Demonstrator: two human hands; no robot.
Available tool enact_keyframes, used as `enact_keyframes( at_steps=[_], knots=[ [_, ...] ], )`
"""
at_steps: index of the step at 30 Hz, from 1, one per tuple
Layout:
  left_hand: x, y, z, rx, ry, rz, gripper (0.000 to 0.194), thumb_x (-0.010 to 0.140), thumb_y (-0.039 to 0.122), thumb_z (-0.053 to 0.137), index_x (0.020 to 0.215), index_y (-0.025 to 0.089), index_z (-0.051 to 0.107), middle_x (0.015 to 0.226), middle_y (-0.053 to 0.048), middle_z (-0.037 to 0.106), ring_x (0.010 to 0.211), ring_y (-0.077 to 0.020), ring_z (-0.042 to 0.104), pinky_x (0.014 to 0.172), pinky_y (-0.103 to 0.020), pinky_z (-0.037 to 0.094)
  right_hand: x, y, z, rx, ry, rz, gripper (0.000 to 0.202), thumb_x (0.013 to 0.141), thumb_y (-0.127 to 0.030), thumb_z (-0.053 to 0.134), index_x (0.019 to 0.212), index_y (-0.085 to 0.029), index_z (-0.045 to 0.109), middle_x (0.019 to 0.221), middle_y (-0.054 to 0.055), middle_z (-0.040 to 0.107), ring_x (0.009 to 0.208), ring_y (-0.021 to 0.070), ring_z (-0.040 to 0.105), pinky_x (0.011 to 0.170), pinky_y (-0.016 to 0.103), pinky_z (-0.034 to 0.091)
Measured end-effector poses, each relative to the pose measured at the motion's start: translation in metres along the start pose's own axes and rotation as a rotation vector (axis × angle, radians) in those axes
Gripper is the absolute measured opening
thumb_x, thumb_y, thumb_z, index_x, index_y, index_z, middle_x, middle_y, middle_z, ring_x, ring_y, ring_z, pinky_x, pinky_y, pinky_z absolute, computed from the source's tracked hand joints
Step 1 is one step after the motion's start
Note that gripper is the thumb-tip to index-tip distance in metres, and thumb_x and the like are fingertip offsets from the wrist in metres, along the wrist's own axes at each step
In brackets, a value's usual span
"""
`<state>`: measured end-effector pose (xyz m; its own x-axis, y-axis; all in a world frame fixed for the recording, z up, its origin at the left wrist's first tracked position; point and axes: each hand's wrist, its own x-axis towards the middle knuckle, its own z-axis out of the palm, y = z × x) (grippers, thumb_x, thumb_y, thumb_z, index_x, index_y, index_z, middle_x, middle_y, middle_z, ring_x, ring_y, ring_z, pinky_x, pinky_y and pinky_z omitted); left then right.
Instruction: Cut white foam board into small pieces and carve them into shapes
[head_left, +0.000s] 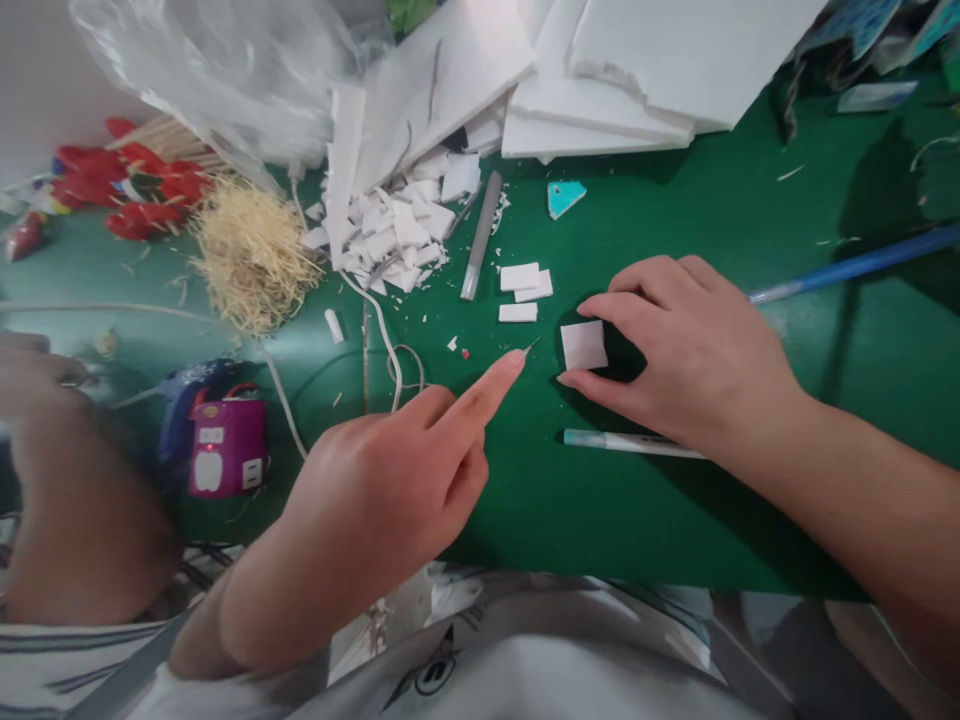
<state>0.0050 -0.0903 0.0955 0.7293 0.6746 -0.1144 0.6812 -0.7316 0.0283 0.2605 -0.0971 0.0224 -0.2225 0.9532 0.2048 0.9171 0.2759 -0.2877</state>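
Note:
My left hand (397, 480) is closed with the index finger stretched forward. A thin pointed blade (531, 349) sticks out just past that fingertip; its body is hidden under the hand. My right hand (675, 340) curves around a small white foam square (583, 346), thumb at its near edge and index finger at its far edge. The square lies on the green table (517, 520). Beyond the blade tip are several small white rectangles, among them a foam strip (517, 313) lying apart. A white pen with a teal cap (600, 439) rests partly under my right wrist.
A heap of foam scraps (405, 225), a grey stick-like tool (481, 235) and large white foam sheets (637, 60) lie farther back. At left are straw-coloured shavings (255, 250), a purple power adapter (229, 447), cords and another person's arm (82, 500). A blue pen (862, 263) is at right.

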Motion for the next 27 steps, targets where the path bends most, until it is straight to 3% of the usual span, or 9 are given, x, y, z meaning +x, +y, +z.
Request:
enact_keyframes(
  at_steps=[3,7,11,14,18,23,27],
  knots=[
    [0.0,0.0,-0.001,-0.02,-0.007,0.032,0.057,0.102,0.015,0.044,0.158,0.026,0.041,0.074,0.006,0.06,0.054,-0.0115,0.059,0.049,-0.025,0.037,-0.001,0.005,0.0,0.047,-0.039,-0.083,0.035,0.088,-0.035,0.065,0.118,-0.019,0.075,0.113,0.014,0.073,0.099,0.032,0.065,0.079,0.047,0.055],
    [0.001,0.0,0.0,-0.032,0.007,0.04,0.055,0.102,0.014,0.044,0.156,0.024,0.043,0.074,0.007,0.059,0.054,-0.012,0.057,0.05,-0.026,0.039,-0.005,0.009,-0.006,0.175,-0.046,-0.112,0.058,0.085,-0.025,0.063,0.143,-0.02,0.062,0.133,0.013,0.072,0.115,0.0346,0.066,0.092,0.052,0.057],
    [0.004,0.0,0.006,-0.081,0.009,0.064,0.056,0.102,0.014,0.044,0.157,0.025,0.041,0.074,0.007,0.059,0.053,-0.0114,0.056,0.05,-0.026,0.038,-0.007,0.009,-0.01,0.103,0.002,-0.088,0.046,0.09,-0.032,0.064,0.133,-0.018,0.068,0.121,0.014,0.075,0.105,0.0333,0.068,0.089,0.049,0.058],
    [0.007,0.003,0.01,-0.099,0.005,0.083,0.054,0.103,0.015,0.042,0.156,0.025,0.042,0.071,0.008,0.056,0.051,-0.0111,0.053,0.048,-0.026,0.037,-0.008,0.007,-0.009,0.106,0.019,-0.096,0.039,0.093,-0.029,0.06,0.129,-0.02,0.07,0.112,0.012,0.077,0.099,0.0313,0.069,0.086,0.048,0.058],
    [0.012,0.009,0.012,-0.062,-0.031,0.081,0.053,0.103,0.016,0.041,0.155,0.025,0.045,0.071,0.007,0.059,0.05,-0.0105,0.054,0.047,-0.025,0.035,-0.008,0.006,-0.006,0.107,0.045,-0.126,0.042,0.092,-0.023,0.058,0.132,-0.015,0.069,0.113,0.012,0.078,0.099,0.0293,0.069,0.085,0.045,0.059],
    [0.016,0.017,0.013,0.006,-0.044,0.064,0.055,0.1,0.016,0.043,0.154,0.025,0.051,0.07,0.006,0.06,0.048,-0.0113,0.054,0.044,-0.026,0.035,-0.006,0.006,-0.006,0.13,-0.006,-0.084,0.041,0.092,-0.031,0.06,0.131,-0.027,0.07,0.114,0.007,0.078,0.101,0.0304,0.07,0.086,0.048,0.057],
    [0.017,0.019,0.015,0.04,-0.038,0.068,0.056,0.099,0.015,0.044,0.153,0.023,0.053,0.068,0.006,0.059,0.046,-0.0123,0.054,0.042,-0.028,0.036,-0.003,0.005,-0.007,0.136,-0.027,-0.068,0.039,0.095,-0.029,0.054,0.13,-0.024,0.072,0.112,0.009,0.078,0.099,0.0306,0.07,0.087,0.05,0.057]
  ],
)
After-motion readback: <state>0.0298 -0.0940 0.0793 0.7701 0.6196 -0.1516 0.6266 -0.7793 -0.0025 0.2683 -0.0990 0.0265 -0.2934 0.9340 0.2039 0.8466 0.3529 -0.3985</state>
